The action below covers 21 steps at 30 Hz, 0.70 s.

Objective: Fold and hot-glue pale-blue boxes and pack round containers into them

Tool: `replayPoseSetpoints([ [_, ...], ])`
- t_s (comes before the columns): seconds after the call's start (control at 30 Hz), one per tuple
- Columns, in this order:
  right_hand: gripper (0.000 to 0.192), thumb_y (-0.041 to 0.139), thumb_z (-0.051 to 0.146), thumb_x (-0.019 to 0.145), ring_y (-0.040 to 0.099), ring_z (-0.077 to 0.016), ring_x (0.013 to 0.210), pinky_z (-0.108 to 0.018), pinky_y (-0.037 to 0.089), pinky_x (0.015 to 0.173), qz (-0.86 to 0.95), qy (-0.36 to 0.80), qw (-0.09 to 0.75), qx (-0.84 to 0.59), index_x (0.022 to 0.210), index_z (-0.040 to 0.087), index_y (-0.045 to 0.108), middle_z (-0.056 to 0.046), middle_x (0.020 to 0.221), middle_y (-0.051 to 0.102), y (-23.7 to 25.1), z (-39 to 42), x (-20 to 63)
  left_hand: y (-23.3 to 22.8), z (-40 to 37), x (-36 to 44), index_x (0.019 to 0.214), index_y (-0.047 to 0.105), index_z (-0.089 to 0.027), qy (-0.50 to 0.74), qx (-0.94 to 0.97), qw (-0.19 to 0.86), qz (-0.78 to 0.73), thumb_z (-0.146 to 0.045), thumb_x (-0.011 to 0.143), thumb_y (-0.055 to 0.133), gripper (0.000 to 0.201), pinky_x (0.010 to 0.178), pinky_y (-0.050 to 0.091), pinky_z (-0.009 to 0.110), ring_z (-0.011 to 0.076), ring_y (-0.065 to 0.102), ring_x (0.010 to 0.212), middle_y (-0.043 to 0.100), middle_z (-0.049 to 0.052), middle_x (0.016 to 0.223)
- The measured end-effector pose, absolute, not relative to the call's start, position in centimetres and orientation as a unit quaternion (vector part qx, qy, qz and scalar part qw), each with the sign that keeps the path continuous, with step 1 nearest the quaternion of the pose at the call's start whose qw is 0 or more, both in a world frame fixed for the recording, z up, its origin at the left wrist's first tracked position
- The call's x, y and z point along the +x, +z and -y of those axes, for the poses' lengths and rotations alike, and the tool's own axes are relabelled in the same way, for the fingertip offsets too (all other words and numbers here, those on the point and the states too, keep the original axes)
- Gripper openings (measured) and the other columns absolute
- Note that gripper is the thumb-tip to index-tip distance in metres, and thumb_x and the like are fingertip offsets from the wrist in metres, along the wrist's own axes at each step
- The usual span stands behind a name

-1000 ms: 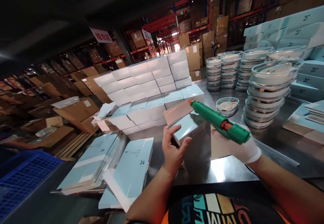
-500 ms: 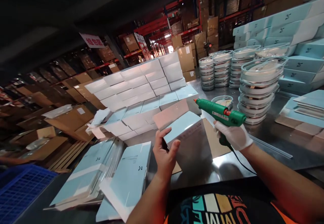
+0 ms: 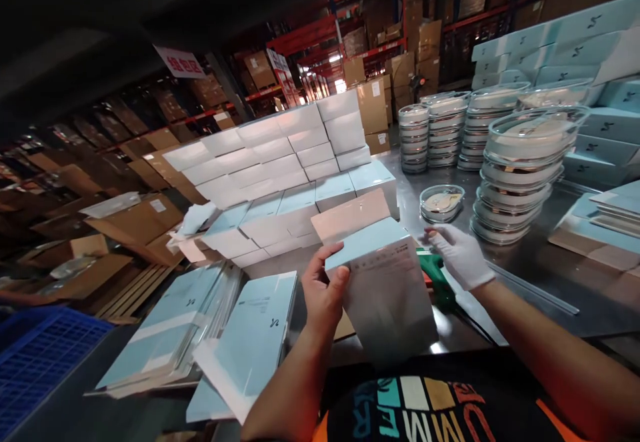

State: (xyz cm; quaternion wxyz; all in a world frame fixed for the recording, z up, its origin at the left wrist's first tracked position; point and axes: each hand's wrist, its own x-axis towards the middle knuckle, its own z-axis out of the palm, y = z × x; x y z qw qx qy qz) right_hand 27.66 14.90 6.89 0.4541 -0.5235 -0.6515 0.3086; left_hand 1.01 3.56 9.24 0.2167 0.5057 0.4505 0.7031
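Pale-blue box point(image 3: 380, 282), part-folded with one flap up, sits upright at the near edge of the steel surface point(image 3: 520, 262), right in front of the person. The bare left hand point(image 3: 323, 292) clamps its left edge, thumb on the front face and fingers curled behind, which keeps it from tipping. The gloved right hand point(image 3: 463, 255) rests fingers-down on the green glue gun point(image 3: 435, 282), lying on the surface just beside the box (its cord trails toward the body); whether the fingers close round it I cannot tell. Flat box blanks point(image 3: 250, 342) are fanned at the left within reach, finished white boxes point(image 3: 280, 155) are stacked behind, and stacks of clear lidded dishes point(image 3: 520, 169) stand at the right.
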Motion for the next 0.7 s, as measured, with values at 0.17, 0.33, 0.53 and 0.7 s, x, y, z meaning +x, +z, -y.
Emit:
replayPoseSetpoints([
  [0.17, 0.065, 0.062, 0.069, 0.096, 0.069, -0.0332, 0.126, -0.050, 0.057, 0.108, 0.688, 0.467, 0.475, -0.288, 0.143, 0.024, 0.064, -0.010, 0.137, 0.074, 12.6, -10.8, 24.1, 9.0, -3.7, 1.9, 0.105, 0.084, -0.023, 0.675, 0.598, 0.149, -0.407, -0.069, 0.080, 0.085, 0.052, 0.087, 0.055, 0.036, 0.0266, 0.071, 0.097, 0.074, 0.007, 0.098],
  [0.33, 0.077, 0.078, 0.073, 0.085, 0.063, -0.0386, 0.137, -0.055, 0.052, 0.117, 0.735, 0.435, 0.450, -0.259, 0.140, 0.021, 0.065, -0.015, 0.143, 0.070, 12.4, -9.8, 24.5, 7.7, -3.7, 1.5, 0.108, 0.078, -0.023, 0.674, 0.639, 0.119, -0.350, -0.061, 0.088, 0.081, 0.043, 0.095, 0.056, 0.042, 0.0297, 0.070, 0.115, 0.070, 0.012, 0.122],
  [0.53, 0.048, 0.086, 0.048, 0.089, 0.051, -0.0347, 0.153, -0.055, 0.044, 0.126, 0.814, 0.327, 0.444, -0.182, 0.130, 0.028, 0.072, -0.013, 0.167, 0.052, 10.1, -9.6, 26.8, 8.1, -4.2, 0.7, 0.134, 0.059, -0.030, 0.698, 0.674, 0.098, -0.220, -0.044, 0.093, 0.083, 0.050, 0.106, 0.057, 0.049, 0.0279, 0.070, 0.124, 0.072, 0.008, 0.122],
  [0.7, 0.028, 0.071, 0.034, 0.103, 0.055, -0.0291, 0.151, -0.052, 0.049, 0.124, 0.834, 0.310, 0.437, -0.132, 0.131, 0.037, 0.078, -0.005, 0.165, 0.056, 11.1, -8.6, 26.3, 9.7, -4.0, -0.3, 0.114, 0.079, -0.027, 0.590, 0.772, 0.089, -0.220, -0.045, 0.101, 0.071, 0.024, 0.109, 0.056, 0.058, 0.0321, 0.070, 0.127, 0.078, 0.012, 0.123],
])
